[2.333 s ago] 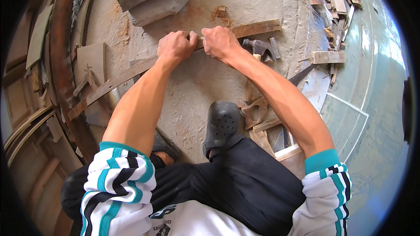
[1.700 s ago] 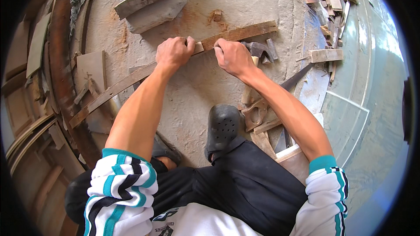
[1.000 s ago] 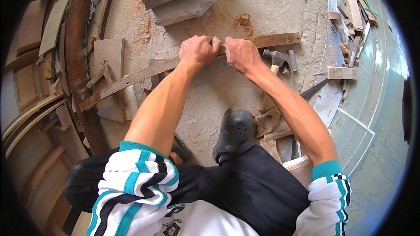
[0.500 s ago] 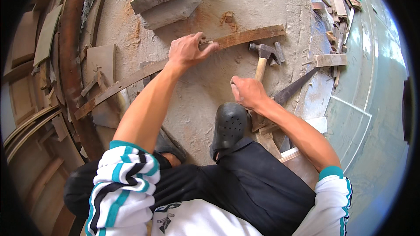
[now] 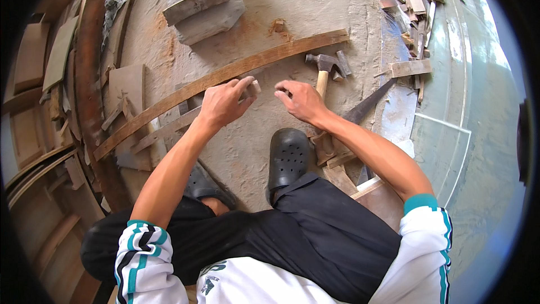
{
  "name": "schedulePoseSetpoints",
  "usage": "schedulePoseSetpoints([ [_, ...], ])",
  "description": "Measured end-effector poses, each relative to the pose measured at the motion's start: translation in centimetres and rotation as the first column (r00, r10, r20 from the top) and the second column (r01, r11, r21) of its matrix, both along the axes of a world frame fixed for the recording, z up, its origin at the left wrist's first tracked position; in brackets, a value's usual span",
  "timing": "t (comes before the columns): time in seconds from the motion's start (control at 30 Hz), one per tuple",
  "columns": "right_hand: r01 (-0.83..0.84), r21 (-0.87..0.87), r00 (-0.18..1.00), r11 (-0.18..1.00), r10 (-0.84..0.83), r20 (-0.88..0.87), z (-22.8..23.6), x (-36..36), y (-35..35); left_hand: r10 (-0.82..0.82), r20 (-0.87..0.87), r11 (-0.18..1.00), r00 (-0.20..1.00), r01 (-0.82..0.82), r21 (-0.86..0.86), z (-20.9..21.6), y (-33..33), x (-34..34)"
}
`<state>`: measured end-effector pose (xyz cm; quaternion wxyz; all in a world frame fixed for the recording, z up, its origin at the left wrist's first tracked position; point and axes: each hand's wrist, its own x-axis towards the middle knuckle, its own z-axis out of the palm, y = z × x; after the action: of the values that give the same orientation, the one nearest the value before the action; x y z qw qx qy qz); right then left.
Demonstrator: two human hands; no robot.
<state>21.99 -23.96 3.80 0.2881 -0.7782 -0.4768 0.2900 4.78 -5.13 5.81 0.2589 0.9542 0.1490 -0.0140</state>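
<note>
My left hand (image 5: 225,102) is closed round a thin wooden strip (image 5: 163,133); its short pale end shows past my fingertips. The strip's other part runs down to the left, behind my wrist. Just beyond lies a long brown wooden batten (image 5: 225,72), slanting across the floor. My right hand (image 5: 302,101) hovers opposite, fingers curled in and thumb against them; whatever they hold, if anything, is too small to make out. Beside it, a claw hammer (image 5: 322,73) rests on the floor, its wooden handle partly behind the hand. A handsaw blade (image 5: 368,103) shows past my right wrist.
A grey stone block (image 5: 211,22) with smaller pieces on it stands at the far side. Wood scraps (image 5: 413,0) are piled at the far right beside glass sheets (image 5: 450,152). Boards (image 5: 34,56) lean on the left. My dark clogs (image 5: 288,155) are on the floor.
My left hand has drawn the thin strip toward me, away from the long batten. My right hand has risen and moved left, closer to the left hand.
</note>
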Motion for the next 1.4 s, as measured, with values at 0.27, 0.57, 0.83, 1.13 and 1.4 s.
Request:
schedulePoseSetpoints([
  [0.27, -0.320, 0.164, 0.812, 0.933, 0.181, 0.555, -2.6, 1.1, 4.8, -0.046, -0.076, 0.997, 0.996, 0.042, -0.060, -3.2, -3.2, -0.9],
  [0.57, -0.248, -0.214, 0.808, 0.945, 0.324, 0.493, -3.5, 3.2, 5.2, 0.013, -0.092, 0.998, 0.996, -0.019, -0.063, -4.4, -4.1, -3.2],
  [0.83, 0.118, 0.021, 0.883, 0.993, -0.114, 0.456, -3.8, 6.3, 1.9, 0.086, 0.016, 0.996, 0.996, -0.086, 0.006, -3.9, -3.4, -3.2],
  [1.13, 0.274, 0.056, 0.852, 0.960, -0.215, -0.478, 3.0, -1.7, 0.8, 0.252, 0.503, 0.957, 0.827, -0.291, -0.001, 9.1, -2.0, 8.9],
  [1.4, 0.208, 0.402, 0.862, 0.891, 0.027, -0.506, 3.2, -1.7, 4.3, 0.611, 0.633, 0.791, 0.476, -0.399, -0.464, 17.0, -0.8, 17.5],
])
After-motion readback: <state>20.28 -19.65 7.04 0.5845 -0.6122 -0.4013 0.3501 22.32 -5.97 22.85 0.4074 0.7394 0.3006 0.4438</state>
